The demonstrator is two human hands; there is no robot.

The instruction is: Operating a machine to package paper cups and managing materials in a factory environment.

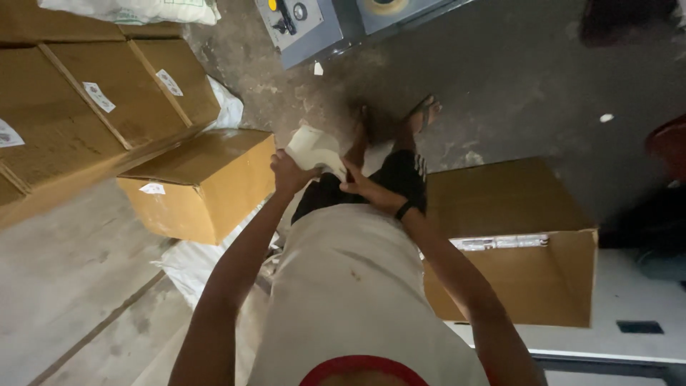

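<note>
I look straight down my body at my white shirt and black shorts. My left hand grips the left side of a pale, cream-coloured folded piece held in front of my waist. At the piece's lower right edge, my right hand pinches it; a black band is on that wrist. My feet in sandals stand on the dark concrete floor below.
A closed cardboard box sits at my left, with a stack of larger boxes behind it. Another cardboard box stands at my right. A grey machine panel with knobs is ahead. White sacks lie on the floor.
</note>
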